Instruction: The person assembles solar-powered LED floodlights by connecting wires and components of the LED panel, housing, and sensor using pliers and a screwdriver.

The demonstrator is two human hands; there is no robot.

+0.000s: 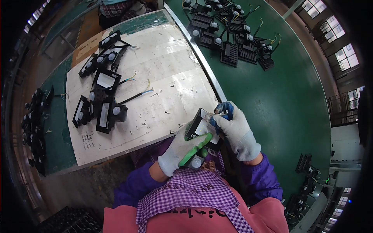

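Observation:
My left hand, in a white glove with green fingertips, is closed around the lower side of a black floodlight. The lamp has a pale front panel and is tilted above my lap. A round white sensor shows just below that hand. My right hand, in a white glove with blue fingertips, is at the upper right edge of the lamp. Its fingers are bent and pressed together there; whatever lies between them is too small to make out.
Several floodlights with wires lie on the white board at left. More lamps are on the green table at the top, others at lower right and far left. A person is at the top edge.

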